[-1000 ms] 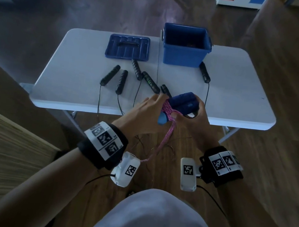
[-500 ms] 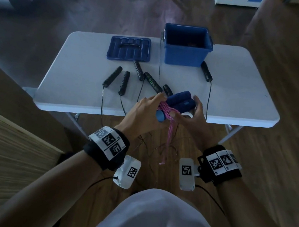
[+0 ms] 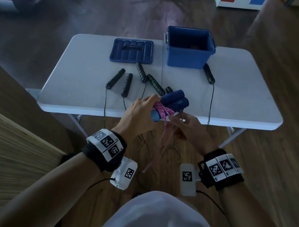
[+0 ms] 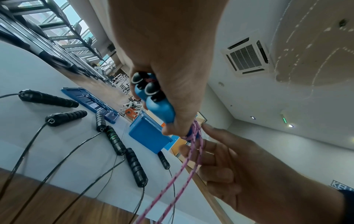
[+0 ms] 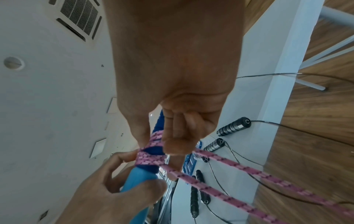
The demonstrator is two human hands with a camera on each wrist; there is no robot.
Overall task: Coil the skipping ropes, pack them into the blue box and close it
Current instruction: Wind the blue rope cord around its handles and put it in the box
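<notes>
My left hand (image 3: 146, 106) grips a pair of blue skipping-rope handles (image 3: 175, 98) held side by side just above the table's front edge. Pink rope (image 3: 162, 110) is wound round them in a few turns. Two pink strands (image 3: 165, 136) hang from the wrap toward the floor. My right hand (image 3: 181, 124) is just below the handles, fingers curled round those strands (image 4: 193, 153). In the right wrist view the wrap (image 5: 151, 153) sits at my right fingertips (image 5: 172, 145). The blue box (image 3: 187, 57) stands without its lid at the table's back, its lid (image 3: 132, 52) flat to its left.
Several black rope handles (image 3: 126, 85) lie on the white folding table (image 3: 78, 70), one (image 3: 209, 75) right of the box. Their thin black cords (image 3: 211, 102) drop over the front edge onto the wooden floor. A wooden panel stands at my left.
My right hand has left the side of the blue handles and dropped below them onto the hanging pink strands. The left hand keeps hold of the handles.
</notes>
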